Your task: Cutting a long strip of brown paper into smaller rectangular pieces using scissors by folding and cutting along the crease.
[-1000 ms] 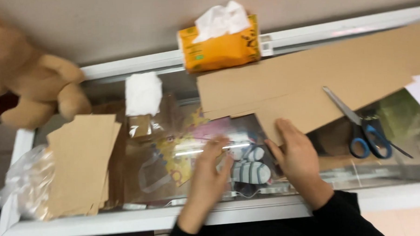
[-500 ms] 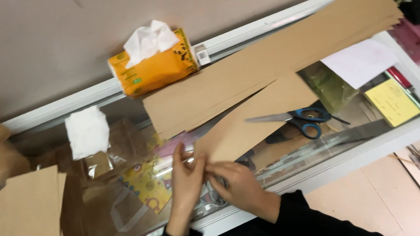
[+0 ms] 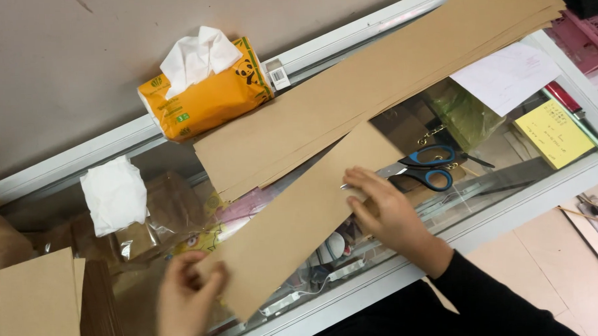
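A long brown paper strip (image 3: 301,217) lies slantwise on the glass counter top (image 3: 498,181). My left hand (image 3: 184,298) pinches its lower left end. My right hand (image 3: 386,211) rests flat on the strip's right edge, fingers pointing left. Blue-handled scissors (image 3: 425,169) lie just beyond my right hand, partly under the strip. A stack of longer brown paper strips (image 3: 389,85) runs from the centre to the top right.
An orange tissue pack (image 3: 207,92) sits at the back by the wall. A crumpled white tissue (image 3: 114,194) lies left. Brown cut sheets (image 3: 32,306) are stacked at lower left. White paper (image 3: 508,78) and a yellow note (image 3: 553,132) lie right.
The view has swung right and the toy bear has left the picture. My hands have spread apart and now hold one long strip drawn out across the glass.
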